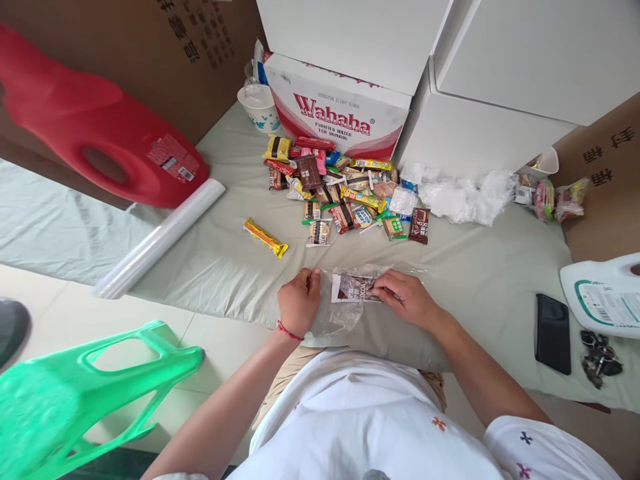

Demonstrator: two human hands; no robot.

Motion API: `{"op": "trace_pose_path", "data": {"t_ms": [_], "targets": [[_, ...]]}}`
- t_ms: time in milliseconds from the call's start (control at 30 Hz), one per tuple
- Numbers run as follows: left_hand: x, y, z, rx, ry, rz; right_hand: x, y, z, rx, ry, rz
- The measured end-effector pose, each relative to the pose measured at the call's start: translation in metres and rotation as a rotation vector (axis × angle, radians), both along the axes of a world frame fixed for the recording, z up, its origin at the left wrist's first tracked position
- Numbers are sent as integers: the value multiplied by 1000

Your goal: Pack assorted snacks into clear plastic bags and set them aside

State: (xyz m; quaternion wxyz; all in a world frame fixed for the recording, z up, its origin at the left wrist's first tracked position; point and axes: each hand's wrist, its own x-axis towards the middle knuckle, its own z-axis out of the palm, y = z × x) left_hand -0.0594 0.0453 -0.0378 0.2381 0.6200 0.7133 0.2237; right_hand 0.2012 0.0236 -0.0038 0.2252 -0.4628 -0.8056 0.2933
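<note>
Down at the bottom of the head view, both hands meet over a pale green sheet [210, 267] spread across the floor. The left hand [299, 300] is curled shut on the left edge of a clear plastic bag [336, 319], knuckles up, a red cord around its wrist. The right hand [407, 298] lies flat and low, its fingertips [379, 288] pinched onto the right end of a brown cocoa packet [354, 288]. That packet lies level between the two hands, just in front of the person's lap, with the bag's film over and around it (whether it sits fully inside the bag cannot be told).

Further up the sheet, well apart from the hands, a heap of wrapped snacks [345, 190] spreads out against a Wahaha water carton [343, 110]. One yellow bar [265, 237] lies alone to the left of the heap, between it and the left hand. Right of the heap is a pile of crumpled clear bags [465, 197], below stacked white boxes [480, 133]. A paper cup [260, 107] stands just left of the carton.

On the left, a roll of clear film [160, 237] lies slanted at the sheet's edge, under a red jug [100, 127]; a green plastic stool [90, 393] fills the lower corner. On the right, a dark phone [553, 332] lies flat beside a bunch of keys [600, 357], near a white jug [605, 293].
</note>
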Motion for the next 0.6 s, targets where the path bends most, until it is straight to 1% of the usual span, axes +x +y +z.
{"op": "trace_pose_path", "data": {"t_ms": [133, 267, 300, 333, 367, 400, 433, 500, 567, 600], "targets": [[4, 3, 3, -22, 17, 17, -7, 15, -6, -21, -50, -61], [-2, 4, 2, -37, -72, 81, -12, 29, -16, -43, -57, -83], [-5, 4, 2, -21, -94, 110, -13, 31, -19, -48, -55, -84], [-8, 3, 2, 24, -107, 131, -13, 33, -20, -52, -55, -85], [-10, 2, 3, 95, -105, 126, -14, 33, -22, -56, -57, -84], [-12, 2, 6, 185, -88, 81, -14, 33, -22, -61, -59, -82], [-12, 2, 9, 280, -59, -11, -15, 33, -23, -64, -61, -82], [-8, 6, 18, 425, 24, -293, -15, 31, -23, -67, -61, -81], [-1, 14, 27, 461, 109, -569, -14, 30, -22, -58, -52, -77], [4, 19, 30, 450, 141, -664, -14, 30, -21, -50, -47, -75]]}}
